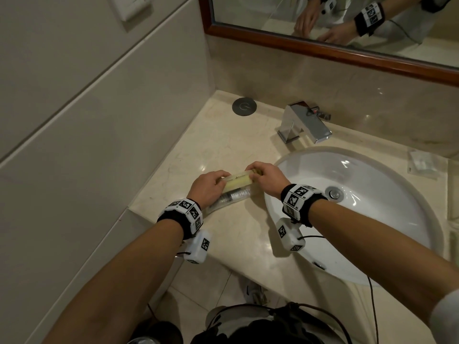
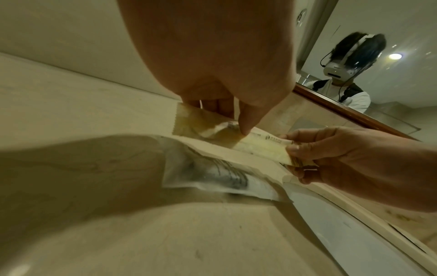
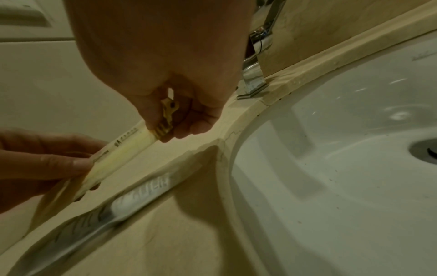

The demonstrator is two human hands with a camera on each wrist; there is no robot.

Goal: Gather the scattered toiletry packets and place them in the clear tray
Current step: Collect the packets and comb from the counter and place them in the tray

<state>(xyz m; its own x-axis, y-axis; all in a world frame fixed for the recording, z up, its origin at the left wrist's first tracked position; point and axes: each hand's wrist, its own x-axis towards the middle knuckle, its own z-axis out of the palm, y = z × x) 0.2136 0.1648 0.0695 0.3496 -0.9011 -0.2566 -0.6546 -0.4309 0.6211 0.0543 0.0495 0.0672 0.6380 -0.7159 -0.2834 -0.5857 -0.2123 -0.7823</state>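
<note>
Here, flat yellow packet (image 1: pixel 239 181), pinched by both hands.

A packet (image 1: pixel 240 180) is being held between the left hand (image 1: pixel 208 185) and right hand (image 1: pixel 266 178) above another packet (image 1: pixel 229 198) lying on the surface (image 1: pixel 216 135), left of the sink (image 1: pixel 360 212); the faucet (image 1: pixel 301 124) is standing behind it.

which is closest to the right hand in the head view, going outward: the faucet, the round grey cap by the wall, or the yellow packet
From the right hand:
1. yellow packet, pinched by its fingers, left of the sink.
2. faucet, behind the basin, beyond the hand.
3. round grey cap, back-left corner of the counter, farthest.
</note>
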